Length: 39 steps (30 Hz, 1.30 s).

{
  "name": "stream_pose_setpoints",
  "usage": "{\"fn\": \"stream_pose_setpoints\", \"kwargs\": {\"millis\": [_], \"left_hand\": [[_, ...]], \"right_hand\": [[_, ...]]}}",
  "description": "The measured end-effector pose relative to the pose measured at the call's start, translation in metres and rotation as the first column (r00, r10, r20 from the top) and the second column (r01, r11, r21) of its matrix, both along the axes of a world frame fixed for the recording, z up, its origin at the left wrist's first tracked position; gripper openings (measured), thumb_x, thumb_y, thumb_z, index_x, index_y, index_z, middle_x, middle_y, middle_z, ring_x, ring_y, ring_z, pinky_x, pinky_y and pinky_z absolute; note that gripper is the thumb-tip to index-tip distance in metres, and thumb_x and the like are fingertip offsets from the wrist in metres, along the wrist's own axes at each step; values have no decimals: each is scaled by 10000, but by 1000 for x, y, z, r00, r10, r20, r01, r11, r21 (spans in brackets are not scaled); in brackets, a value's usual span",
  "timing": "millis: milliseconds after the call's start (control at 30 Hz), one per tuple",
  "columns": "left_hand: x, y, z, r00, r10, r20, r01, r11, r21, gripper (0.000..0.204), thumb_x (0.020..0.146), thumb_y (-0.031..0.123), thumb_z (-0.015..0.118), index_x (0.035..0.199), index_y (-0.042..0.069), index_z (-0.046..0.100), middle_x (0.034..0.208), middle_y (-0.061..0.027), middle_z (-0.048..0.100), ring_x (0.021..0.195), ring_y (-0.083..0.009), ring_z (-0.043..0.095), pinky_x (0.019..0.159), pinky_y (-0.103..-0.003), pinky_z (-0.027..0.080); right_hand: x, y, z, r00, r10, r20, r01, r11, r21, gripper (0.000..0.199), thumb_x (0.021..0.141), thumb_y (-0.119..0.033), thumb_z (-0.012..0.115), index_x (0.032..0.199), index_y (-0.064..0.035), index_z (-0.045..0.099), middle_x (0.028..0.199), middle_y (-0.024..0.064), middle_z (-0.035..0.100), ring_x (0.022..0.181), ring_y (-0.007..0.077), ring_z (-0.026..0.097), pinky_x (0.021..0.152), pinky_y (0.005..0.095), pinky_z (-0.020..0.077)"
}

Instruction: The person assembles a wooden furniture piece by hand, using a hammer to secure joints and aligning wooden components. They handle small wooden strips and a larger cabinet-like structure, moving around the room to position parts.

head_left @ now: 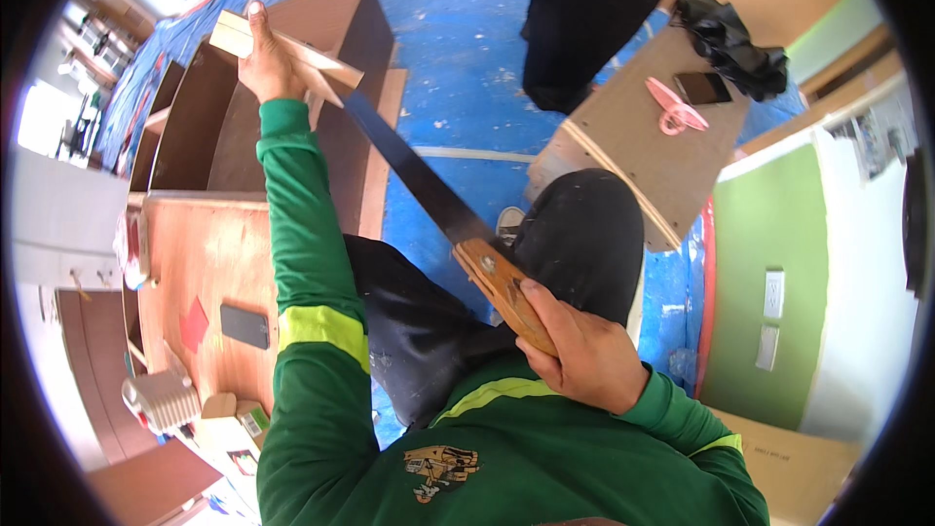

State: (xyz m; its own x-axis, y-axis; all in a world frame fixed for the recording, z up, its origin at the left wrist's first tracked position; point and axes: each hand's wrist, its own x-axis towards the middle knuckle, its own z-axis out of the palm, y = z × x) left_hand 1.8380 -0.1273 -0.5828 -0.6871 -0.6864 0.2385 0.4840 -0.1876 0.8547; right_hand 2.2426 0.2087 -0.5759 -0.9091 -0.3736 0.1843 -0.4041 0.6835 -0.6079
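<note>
The right grip [592, 360] is closed around the orange-brown wooden handle of a long, dark-bladed handsaw [429, 187], apparently so the arm can drive the blade lengthwise. Its far end meets the near part of a pale, straight wooden strip [331, 62]. The left grip [268, 66] clamps that strip, thumb on top, probably to steady it; whether the brown panelled cabinet [356, 24] beneath also bears it, I cannot tell. Beyond, a blue plastic sheet [467, 107] covers the floor, likely for protection, while a dark rectangular phone [244, 325] lies on the reddish-brown wooden tabletop [219, 253], clear of the blade.
</note>
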Motion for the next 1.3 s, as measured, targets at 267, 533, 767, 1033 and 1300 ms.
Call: {"fn": "stream_pose_setpoints", "kwargs": {"millis": [267,533,767,1033,1300], "left_hand": [[3,104,55,990,-132,-57,107,941,-320,761,1064,670,632,1200,-77,691,1020,-103,709,910,-186,667,820,-347,572],[51,140,25,947,-303,-104,267,926,-267,576,1035,573,754,1144,9,722,999,-56,726,896,-124,668,797,-308,551],[69,211,74,933,-351,-81,295,873,-389,551,1025,595,762,997,47,719,846,-5,664,788,-107,624,694,-298,525],[98,317,12,902,-431,-14,389,827,-406,646,999,615,781,1108,-22,759,930,-80,742,869,-146,694,794,-331,578],[115,354,-12,952,-303,52,297,863,-409,693,903,636,855,1131,-18,816,969,-153,813,919,-254,764,884,-418,591]], "right_hand": [[48,66,61,963,-215,161,239,960,-149,654,1000,-190,760,1568,-5,494,1273,228,747,911,394,796,782,413,636],[46,48,47,939,-248,237,307,917,-256,571,1034,-169,734,1545,-14,530,1127,251,759,887,426,791,787,429,625],[83,113,62,894,-406,188,444,854,-270,506,1017,-136,695,1486,21,586,1056,205,762,744,259,723,731,342,573],[137,129,27,816,-521,249,576,770,-276,468,1042,-135,645,1478,25,586,940,158,736,674,169,651,675,336,538],[151,119,-13,825,-522,216,565,769,-298,514,1059,-157,666,1536,-20,532,1212,286,749,972,473,778,835,462,611]]}}
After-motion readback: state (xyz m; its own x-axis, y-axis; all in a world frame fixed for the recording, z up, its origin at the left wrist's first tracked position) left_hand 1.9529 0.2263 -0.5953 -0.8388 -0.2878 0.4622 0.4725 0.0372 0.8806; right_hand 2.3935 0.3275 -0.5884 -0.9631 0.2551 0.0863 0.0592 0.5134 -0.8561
